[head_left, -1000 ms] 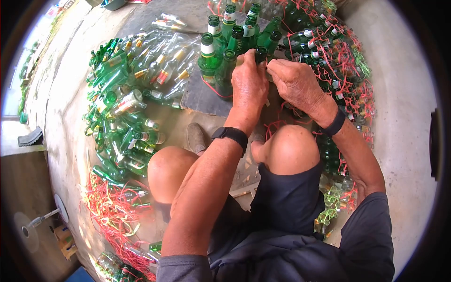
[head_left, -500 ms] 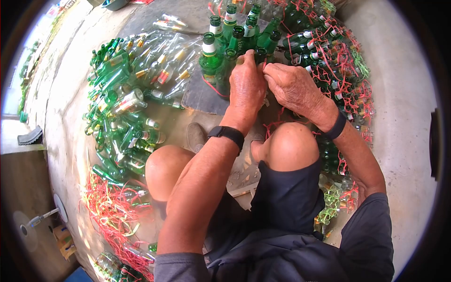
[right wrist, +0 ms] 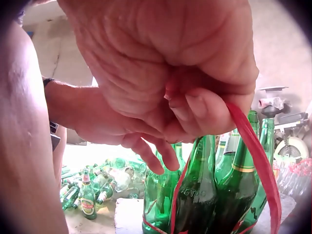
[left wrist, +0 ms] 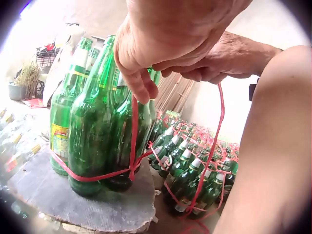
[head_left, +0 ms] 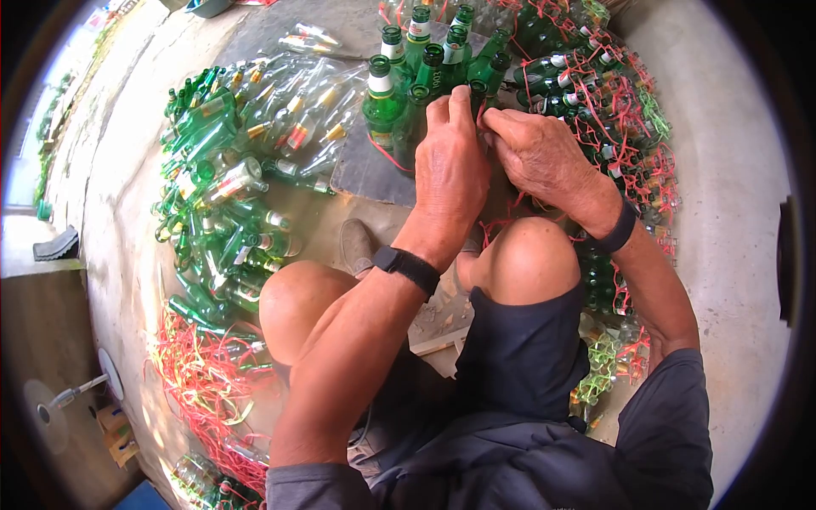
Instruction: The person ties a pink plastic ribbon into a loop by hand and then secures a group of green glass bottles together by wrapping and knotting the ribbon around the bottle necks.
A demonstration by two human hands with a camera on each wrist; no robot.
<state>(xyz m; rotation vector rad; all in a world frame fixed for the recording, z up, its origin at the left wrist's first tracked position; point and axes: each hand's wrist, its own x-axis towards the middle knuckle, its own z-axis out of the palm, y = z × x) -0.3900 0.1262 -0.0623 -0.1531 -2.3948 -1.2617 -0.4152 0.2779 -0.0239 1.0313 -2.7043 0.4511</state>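
A group of green glass bottles [head_left: 382, 104] stands upright on a dark grey board [left wrist: 39, 195]. A red plastic strap [left wrist: 92, 178] runs round the low part of the group and crosses itself at the near side. My left hand [head_left: 453, 166], over the nearest bottles, pinches an upright length of strap [left wrist: 134, 131] rising from that crossing. Just to its right, my right hand [head_left: 544, 157] has its fingers curled round another length of strap [right wrist: 256, 161], which hangs from it. The two hands' fingertips are close together near a bottle mouth.
Strapped bundles of bottles [head_left: 586, 110] stand on the right. Loose green bottles [head_left: 204, 183] and clear bottles [head_left: 293, 115] lie in a pile on the left. A heap of red straps [head_left: 200, 365] lies at lower left, near a fan [head_left: 76, 395]. My knees [head_left: 531, 259] are below the hands.
My left hand has turned a little, its wrist drifting left and down in the head view. The right hand stays near the same spot, shifting slightly. The bottles remain upright on the board.
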